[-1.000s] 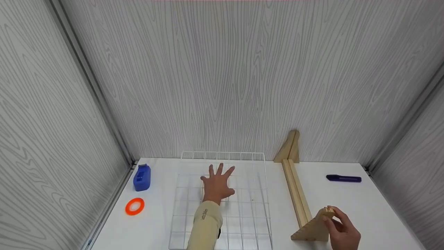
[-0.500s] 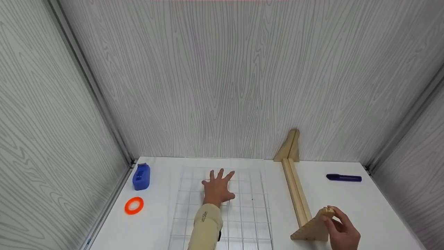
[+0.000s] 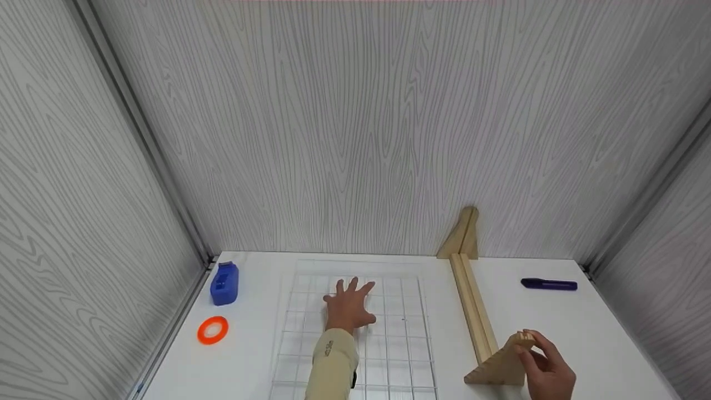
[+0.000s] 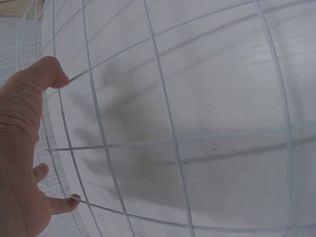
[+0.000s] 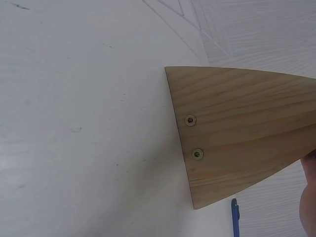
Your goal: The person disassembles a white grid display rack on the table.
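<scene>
In the head view my left hand (image 3: pixel 346 311) lies with spread, straight fingers on a white wire grid panel (image 3: pixel 409 336). The left wrist view shows the thumb and little finger touching the wires (image 4: pixel 174 140); shadows of the hand and wires fall on the white surface beneath. My right hand (image 3: pixel 547 369) pinches the top of the near triangular end piece (image 3: pixel 498 368) of a wooden stand (image 3: pixel 474 311). Two screws show in that end piece in the right wrist view, where only part of the hand appears. The stand's far end piece (image 3: pixel 460 236) is upright by the back wall.
A blue tape dispenser (image 3: pixel 224 284) and an orange tape roll (image 3: pixel 213 330) sit on the left of the white table (image 3: pixel 244 366). A dark blue utility knife (image 3: pixel 549 284) lies at the right. Grey wood-patterned walls (image 3: pixel 344 122) enclose the back and sides.
The grid's far edge has lowered and come away from the back wall. My left hand has shifted slightly toward me with it. The right hand keeps its hold on the wooden stand.
</scene>
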Tool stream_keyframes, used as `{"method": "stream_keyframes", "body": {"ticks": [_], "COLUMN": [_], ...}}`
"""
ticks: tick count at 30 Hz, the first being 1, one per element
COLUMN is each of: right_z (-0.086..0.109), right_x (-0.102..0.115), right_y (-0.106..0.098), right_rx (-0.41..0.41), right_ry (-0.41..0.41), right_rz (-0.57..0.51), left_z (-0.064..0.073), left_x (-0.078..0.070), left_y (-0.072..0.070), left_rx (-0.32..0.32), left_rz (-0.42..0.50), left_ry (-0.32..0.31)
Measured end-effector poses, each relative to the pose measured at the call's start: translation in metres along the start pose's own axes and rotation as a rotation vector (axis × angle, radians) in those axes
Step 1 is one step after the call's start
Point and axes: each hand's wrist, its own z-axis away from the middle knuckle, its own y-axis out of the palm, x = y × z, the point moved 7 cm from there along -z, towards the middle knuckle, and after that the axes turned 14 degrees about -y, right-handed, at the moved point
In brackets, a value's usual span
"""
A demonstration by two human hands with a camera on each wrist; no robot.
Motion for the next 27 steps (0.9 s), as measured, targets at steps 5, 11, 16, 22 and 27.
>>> {"method": "stream_keyframes", "body": {"ticks": [5, 11, 16, 22, 27], "right_z": [0.000, 0.000, 0.000, 0.000, 0.000], "right_x": [-0.002, 0.000, 0.002, -0.001, -0.002], "right_y": [0.000, 0.001, 0.001, 0.001, 0.001], "right_rx": [0.016, 0.013, 0.009, 0.015, 0.028], "right_ry": [0.040, 0.036, 0.007, 0.035, 0.023], "right_rz": [0.034, 0.025, 0.003, 0.021, 0.045], "left_z": [0.002, 0.005, 0.005, 0.006, 0.007], "left_x": [0.000, 0.001, 0.005, 0.007, 0.010], "left_y": [0.002, 0.006, 0.013, 0.018, 0.024], "left_rx": [0.011, 0.002, -0.001, -0.003, 0.011], "left_rz": [0.024, 0.032, 0.034, 0.046, 0.038], "left_ry": [0.006, 0.010, 0.003, 0.004, -0.008]}}
